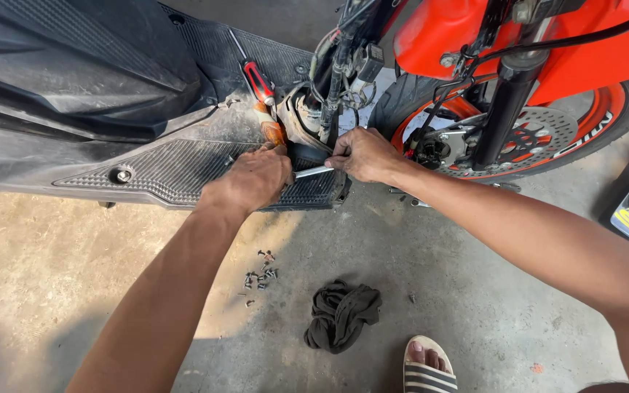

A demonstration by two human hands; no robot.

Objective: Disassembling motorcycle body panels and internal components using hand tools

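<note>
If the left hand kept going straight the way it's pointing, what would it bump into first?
Probably the orange tool handle just beyond the left hand, then the tangle of cables behind it. Depth is hard to judge here.

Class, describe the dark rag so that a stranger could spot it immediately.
Start at the black scooter footboard and look down to the concrete floor. The rag lies crumpled there, right of the scattered screws and above a striped sandal. It is the only soft, dark cloth heap.
</note>
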